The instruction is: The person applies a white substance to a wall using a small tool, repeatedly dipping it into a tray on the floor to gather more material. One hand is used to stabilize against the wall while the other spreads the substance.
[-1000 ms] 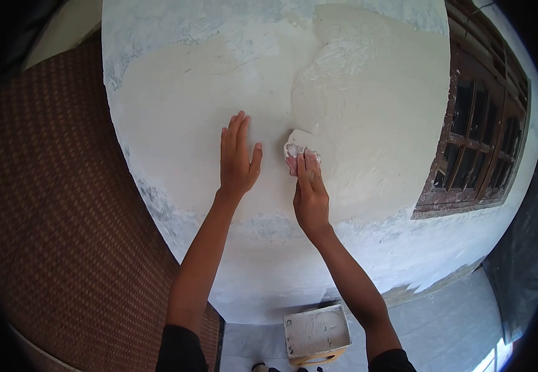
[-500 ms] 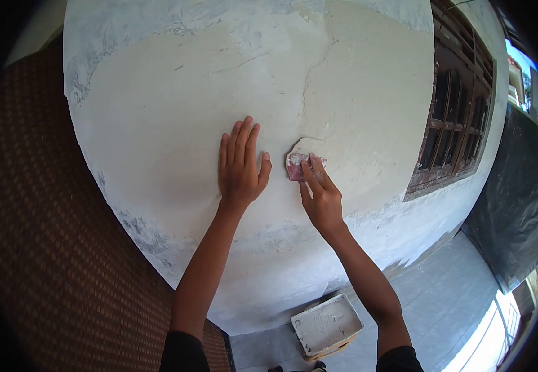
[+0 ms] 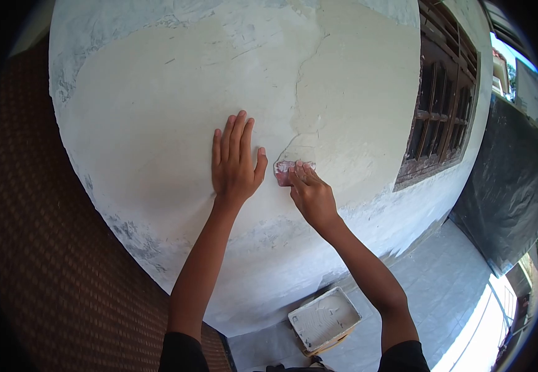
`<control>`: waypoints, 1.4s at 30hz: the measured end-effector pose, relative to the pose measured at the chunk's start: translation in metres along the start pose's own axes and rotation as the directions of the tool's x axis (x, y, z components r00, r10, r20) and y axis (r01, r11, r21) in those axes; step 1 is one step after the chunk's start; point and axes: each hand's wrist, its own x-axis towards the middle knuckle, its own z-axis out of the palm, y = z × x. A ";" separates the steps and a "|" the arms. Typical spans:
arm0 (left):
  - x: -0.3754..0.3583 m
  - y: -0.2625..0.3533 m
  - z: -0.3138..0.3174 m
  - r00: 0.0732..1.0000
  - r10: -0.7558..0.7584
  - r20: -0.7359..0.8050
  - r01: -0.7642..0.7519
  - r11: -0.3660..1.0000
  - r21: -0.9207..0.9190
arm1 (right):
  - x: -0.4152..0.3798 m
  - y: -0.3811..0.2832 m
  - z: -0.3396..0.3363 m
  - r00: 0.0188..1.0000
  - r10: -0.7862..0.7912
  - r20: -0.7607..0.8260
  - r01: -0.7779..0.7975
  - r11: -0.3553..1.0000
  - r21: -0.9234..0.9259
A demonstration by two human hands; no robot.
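Observation:
My left hand (image 3: 236, 162) lies flat on the pale wall (image 3: 176, 124), fingers stretched upward and thumb apart, holding nothing. To its right, my right hand (image 3: 312, 193) grips a small pinkish putty spreader (image 3: 283, 177) smeared with white paste. The spreader rests against the wall, its far side covered by my fingers. Just above it, an off-white putty patch (image 3: 300, 149) with a raised edge sits on the surface. A thin, uneven crack line runs upward from there.
Below, a white tray (image 3: 326, 319) of putty stands near the wall's foot on the grey floor (image 3: 399, 291). A brown barred window (image 3: 442, 111) is at right, beside a dark hanging sheet (image 3: 504, 180). Brown woven matting (image 3: 64, 248) borders the left.
My right hand has drawn the spreader slightly down and left across the wall, leaving the putty patch thinner and more exposed. My left hand stays flat; the whole view has shifted a little.

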 end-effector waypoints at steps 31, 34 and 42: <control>-0.001 0.005 0.003 1.000 -0.002 0.009 0.001 0.996 0.088 | -0.051 0.002 -0.028 0.974 -0.217 -0.057 0.224 0.962 0.159; -0.002 0.005 0.004 1.000 0.004 0.006 -0.005 0.992 0.127 | -0.033 0.013 -0.028 0.980 -0.133 -0.146 0.164 0.960 0.227; -0.003 0.005 0.007 1.000 0.004 0.014 -0.006 0.986 0.166 | 0.013 0.070 -0.026 0.955 0.242 -0.169 -0.103 0.810 0.578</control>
